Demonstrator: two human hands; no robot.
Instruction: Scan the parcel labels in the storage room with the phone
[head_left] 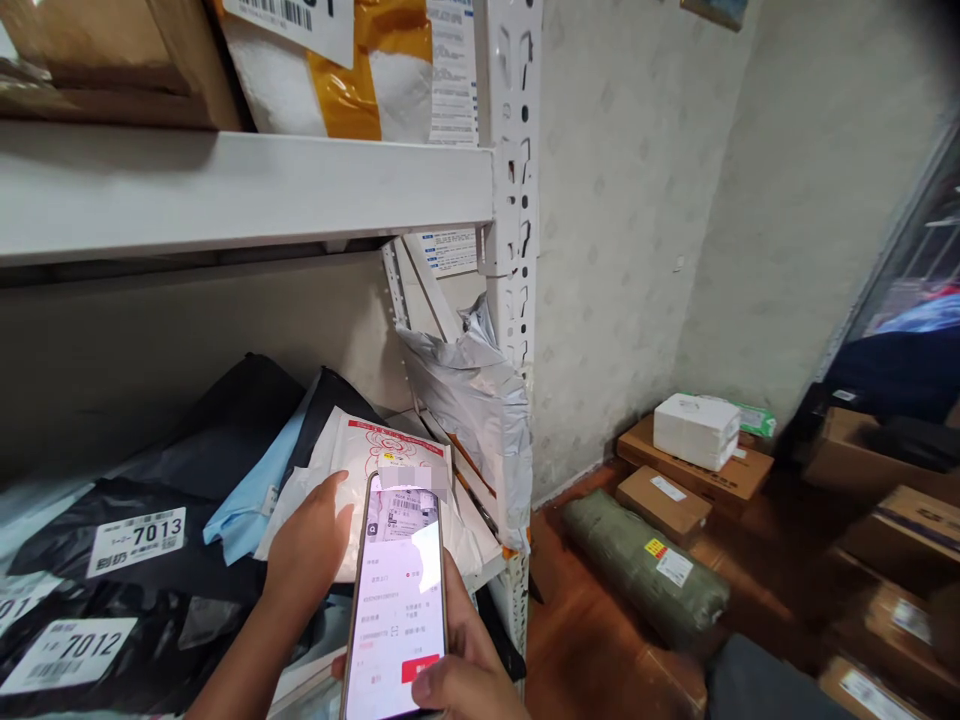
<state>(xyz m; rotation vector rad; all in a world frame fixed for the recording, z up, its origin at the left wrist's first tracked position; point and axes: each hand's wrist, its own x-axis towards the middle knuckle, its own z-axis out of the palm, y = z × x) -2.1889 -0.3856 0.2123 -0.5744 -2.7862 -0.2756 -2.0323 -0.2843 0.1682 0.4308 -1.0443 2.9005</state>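
A phone [390, 620] is gripped in my right hand [472, 650], its thumb over a red button low on the lit screen. The upper part of that screen shows a camera picture of a parcel label. Just left of the phone, my left hand [315, 535] lies on a white mailer bag [360, 450] with red print, its visible fingers apart. The phone hides the lower part of the bag. Black parcel bags with labels 7013 [139, 540] and 7012 [71, 655] lie left of my arm, and a light blue bag [255, 490] is tucked behind it.
A white metal shelf post [514, 280] stands right of the parcels, with a grey plastic bag [472, 400] against it. The shelf beam [247, 190] runs above. On the floor are a green wrapped roll [645, 560], a white box [696, 430] and several cartons [911, 535].
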